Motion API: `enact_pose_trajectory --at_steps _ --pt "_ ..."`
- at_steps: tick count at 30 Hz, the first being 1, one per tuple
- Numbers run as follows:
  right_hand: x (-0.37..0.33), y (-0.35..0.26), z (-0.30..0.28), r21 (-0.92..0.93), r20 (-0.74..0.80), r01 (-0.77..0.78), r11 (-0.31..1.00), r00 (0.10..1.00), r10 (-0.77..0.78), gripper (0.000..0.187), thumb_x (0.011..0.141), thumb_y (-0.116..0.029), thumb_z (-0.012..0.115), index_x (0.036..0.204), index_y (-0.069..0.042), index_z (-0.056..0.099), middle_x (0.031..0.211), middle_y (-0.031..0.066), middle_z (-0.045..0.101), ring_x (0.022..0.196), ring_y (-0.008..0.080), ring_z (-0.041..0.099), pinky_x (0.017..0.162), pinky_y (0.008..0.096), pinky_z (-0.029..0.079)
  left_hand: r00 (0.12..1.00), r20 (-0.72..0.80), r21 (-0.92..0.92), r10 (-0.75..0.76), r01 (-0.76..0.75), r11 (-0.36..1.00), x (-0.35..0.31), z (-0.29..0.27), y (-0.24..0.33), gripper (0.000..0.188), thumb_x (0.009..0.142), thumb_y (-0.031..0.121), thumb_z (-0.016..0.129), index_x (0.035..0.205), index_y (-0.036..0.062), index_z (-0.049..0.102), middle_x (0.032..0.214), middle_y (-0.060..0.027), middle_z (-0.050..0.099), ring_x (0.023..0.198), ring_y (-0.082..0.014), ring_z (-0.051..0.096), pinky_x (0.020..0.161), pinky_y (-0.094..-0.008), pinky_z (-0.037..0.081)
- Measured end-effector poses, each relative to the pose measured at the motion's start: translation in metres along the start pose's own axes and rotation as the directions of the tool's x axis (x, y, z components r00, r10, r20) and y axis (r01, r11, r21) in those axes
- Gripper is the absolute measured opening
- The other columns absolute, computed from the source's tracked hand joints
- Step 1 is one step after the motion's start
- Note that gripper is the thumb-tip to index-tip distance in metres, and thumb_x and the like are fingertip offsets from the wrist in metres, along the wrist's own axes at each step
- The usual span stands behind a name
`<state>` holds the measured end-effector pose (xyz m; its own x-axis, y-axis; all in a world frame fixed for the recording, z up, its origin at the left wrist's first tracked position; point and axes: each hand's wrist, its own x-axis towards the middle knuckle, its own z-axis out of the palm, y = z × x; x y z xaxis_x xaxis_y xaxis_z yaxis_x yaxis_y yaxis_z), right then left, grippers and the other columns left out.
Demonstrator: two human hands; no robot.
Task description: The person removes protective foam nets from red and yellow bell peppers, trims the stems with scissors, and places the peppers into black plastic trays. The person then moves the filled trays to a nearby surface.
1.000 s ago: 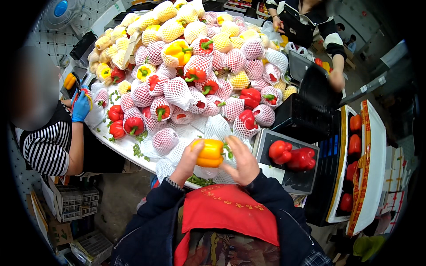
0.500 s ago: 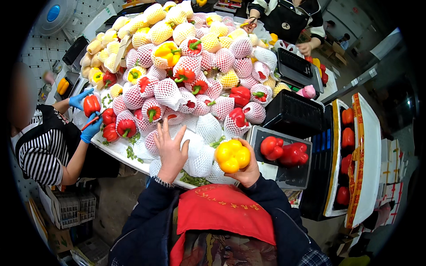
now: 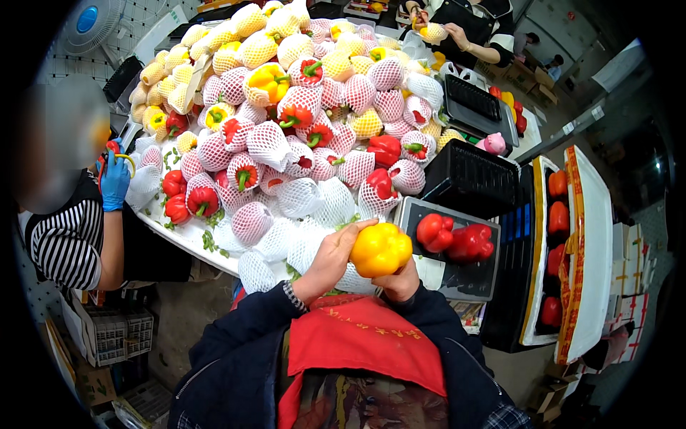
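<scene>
A bare yellow bell pepper (image 3: 381,249) is held between both my hands, just above the near edge of the table. My left hand (image 3: 330,261) grips its left side, fingers reaching over the top. My right hand (image 3: 400,281) supports it from below and the right; most of those fingers are hidden behind the pepper. Empty white foam net sleeves (image 3: 304,242) lie beyond and left of my hands. To the right, two red bell peppers (image 3: 469,244) rest on a dark scale (image 3: 457,274). Past the sleeves rises a heap of net-wrapped red and yellow peppers (image 3: 300,114).
A black crate (image 3: 471,182) stands beyond the scale, with an open white foam box (image 3: 534,314) of red peppers to its right. At left, a person's blue-gloved hand (image 3: 114,182) holds scissors. Another person's hands (image 3: 457,36) handle a wrapped pepper at the far side.
My left hand has moved right from the foam sleeves onto the yellow pepper. The pepper has shifted slightly right. The gloved person at left has drawn back from the table.
</scene>
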<state>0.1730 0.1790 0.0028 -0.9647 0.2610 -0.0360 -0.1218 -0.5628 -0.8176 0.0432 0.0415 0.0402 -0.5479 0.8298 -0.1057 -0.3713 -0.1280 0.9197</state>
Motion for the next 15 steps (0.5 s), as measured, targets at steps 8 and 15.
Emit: enact_pose_trajectory --at_steps 8,15 --pt "0.0 0.008 -0.001 0.296 0.034 -0.041 0.954 0.999 0.032 0.08 0.072 0.003 0.079 0.143 -0.007 0.044 0.132 0.0072 0.06 0.123 0.0243 0.058 0.106 0.0396 0.044 0.967 0.007 0.345 0.253 -0.24 0.907 -0.001 0.004 -0.008 0.052 0.11 0.034 0.035 0.145 -0.0024 0.047 0.137 -0.0158 0.057 0.128 -0.0209 0.053 0.109 -0.0324 0.039" --pt "-0.003 0.014 -0.004 0.074 0.011 -0.071 0.995 0.997 0.07 0.085 0.069 0.002 0.084 0.143 -0.007 0.044 0.13 0.0063 0.06 0.121 0.0236 0.059 0.103 0.0389 0.047 0.994 0.001 0.158 0.114 -0.112 0.981 0.005 0.002 0.001 0.051 0.11 0.034 0.033 0.143 -0.002 0.048 0.129 -0.0154 0.06 0.114 -0.0187 0.06 0.101 -0.0319 0.046"
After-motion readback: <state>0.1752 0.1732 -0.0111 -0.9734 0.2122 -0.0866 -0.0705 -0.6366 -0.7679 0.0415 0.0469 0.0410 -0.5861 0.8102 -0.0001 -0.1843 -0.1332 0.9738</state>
